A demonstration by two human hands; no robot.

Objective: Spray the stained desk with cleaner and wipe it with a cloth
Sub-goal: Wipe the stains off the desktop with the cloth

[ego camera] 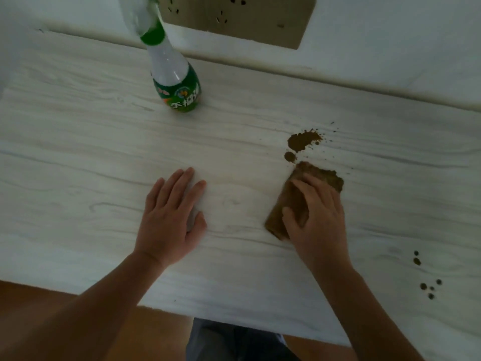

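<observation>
Desk [104, 152], pale wood-grain top, seen from above. Spray bottle [177, 82] stands upright towards the far edge, left of centre; green label, white neck, green collar, its head cut off by the top of the view. No hand on it. Main stain [303, 139], a brown splat with fine specks around it, sits right of centre, and a smaller blob [289, 156] lies just nearer and to its left. Cloth [322, 175], brown and folded, lies on the tabletop just on the near side of that blob, its far end ragged and close to the blob; whether they touch, cannot tell. Right hand [320, 220] is on top of the cloth: fingers bent over it and close together, thumb pressed into its near left side, holding it down against the desk. Left hand [171, 212] rests palm down on bare tabletop near the middle, well apart from the cloth; fingers straight and nearly together, thumb out to the side, holding nothing. A cluster of small dark spots [423, 285] marks the surface near the right end of the near edge. Behind the far edge, a tan panel [234, 24] with dark holes on the white wall. Below the near edge, orange-brown floor [31, 295] and dark trousers [234, 340]
</observation>
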